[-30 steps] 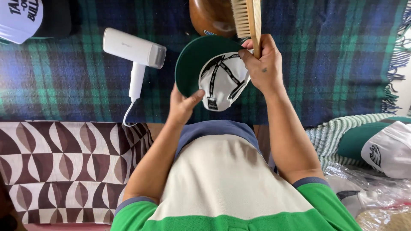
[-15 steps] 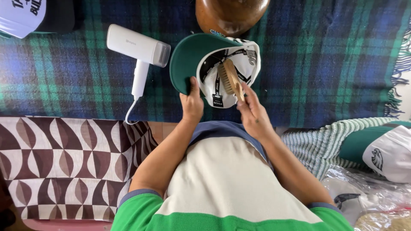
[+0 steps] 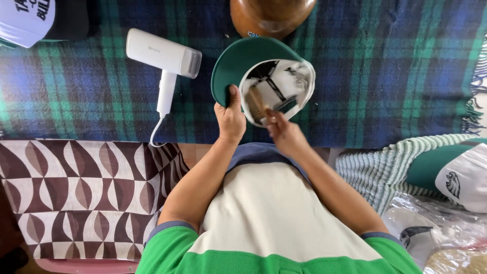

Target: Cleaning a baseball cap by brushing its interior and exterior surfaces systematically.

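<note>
Head view: a white cap (image 3: 276,83) with a green brim, upturned above the plaid blanket (image 3: 385,76), holds a wooden brush (image 3: 255,103) gripped by the right hand (image 3: 284,133); the left hand (image 3: 231,117) pinches the brim. A white hair dryer (image 3: 162,61) lies just left.

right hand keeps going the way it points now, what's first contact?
Likely the white inner crown of the cap. The right hand points up into the cap's opening with the wooden brush already inside it. Depth is unclear, so contact may already exist.
</note>
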